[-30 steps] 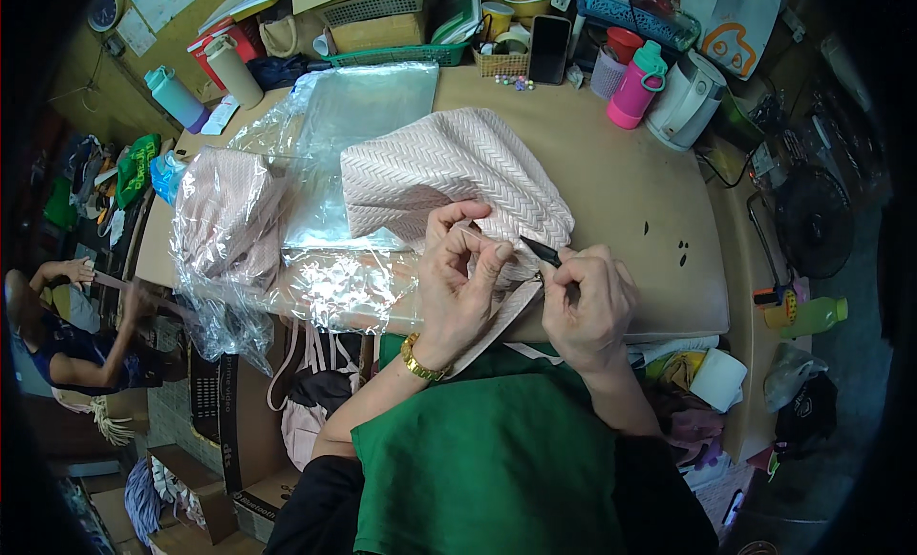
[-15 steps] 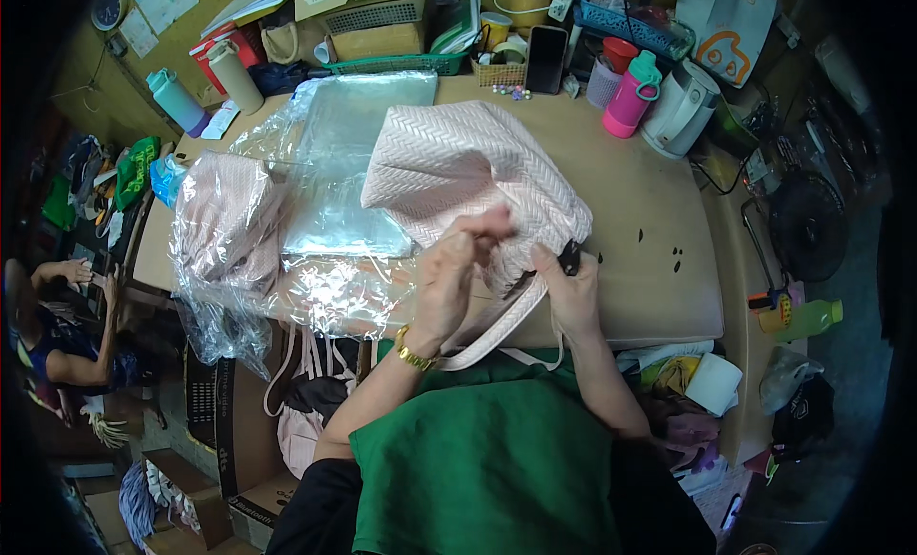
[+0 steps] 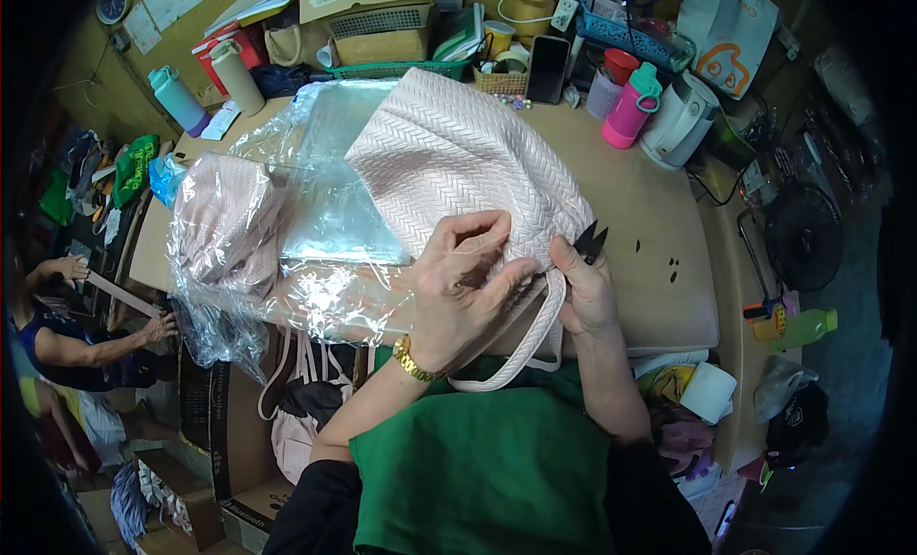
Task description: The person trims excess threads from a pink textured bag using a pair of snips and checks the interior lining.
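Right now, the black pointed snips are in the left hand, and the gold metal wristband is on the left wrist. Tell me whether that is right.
Wrong hand: the head view shows the black pointed snips in the right hand, not the left. The gold metal wristband is on the left wrist.

The single view comes from a head-worn fisheye above the near side of the table (image 3: 669,302), facing steeply down at the left hand (image 3: 458,283) and right hand (image 3: 589,297) over it, and out to the wall (image 3: 181,44) beyond; it sits close (the wide lens bows the table's edges)
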A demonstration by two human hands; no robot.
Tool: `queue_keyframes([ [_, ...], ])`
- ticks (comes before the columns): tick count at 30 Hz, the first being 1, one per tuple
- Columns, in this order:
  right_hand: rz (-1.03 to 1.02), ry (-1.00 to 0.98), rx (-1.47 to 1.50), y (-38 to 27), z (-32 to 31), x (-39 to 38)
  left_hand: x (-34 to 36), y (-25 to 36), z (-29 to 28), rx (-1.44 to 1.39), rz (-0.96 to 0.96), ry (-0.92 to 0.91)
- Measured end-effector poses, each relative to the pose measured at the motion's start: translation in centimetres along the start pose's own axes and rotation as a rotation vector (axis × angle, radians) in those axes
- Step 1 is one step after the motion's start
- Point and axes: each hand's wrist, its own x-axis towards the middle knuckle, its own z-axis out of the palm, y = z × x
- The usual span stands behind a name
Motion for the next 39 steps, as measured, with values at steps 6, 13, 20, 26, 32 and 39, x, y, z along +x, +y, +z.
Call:
queue_keyframes([
  [6, -0.023, 0.153, -0.108, 0.0, 0.5, -0.5, 0.2, -2.0, 1.0, -0.038, 0.051, 0.086],
  [13, 0.013, 0.119, 0.185, -2.5, 4.2, -0.8, 1.4, 1.1, -1.1, -0.139, 0.153, 0.036],
  [20, -0.056, -0.049, -0.347, -5.8, 4.1, 0.4, 3.5, 2.2, -2.4, -0.133, 0.253, -0.079],
  [26, 0.041, -0.057, -1.228, -8.6, 4.4, 1.4, 4.2, 1.8, -3.7, -0.113, 0.148, -0.245],
  [32, -0.664, 0.206, -1.683, -8.0, 6.8, -1.1, 4.3, 1.1, -3.8, -0.132, 0.037, -0.237],
  [39, -0.769, 0.065, -1.699, -8.2, 7.9, -1.8, 4.0, 0.6, -3.9, -0.194, 0.021, -0.199],
])
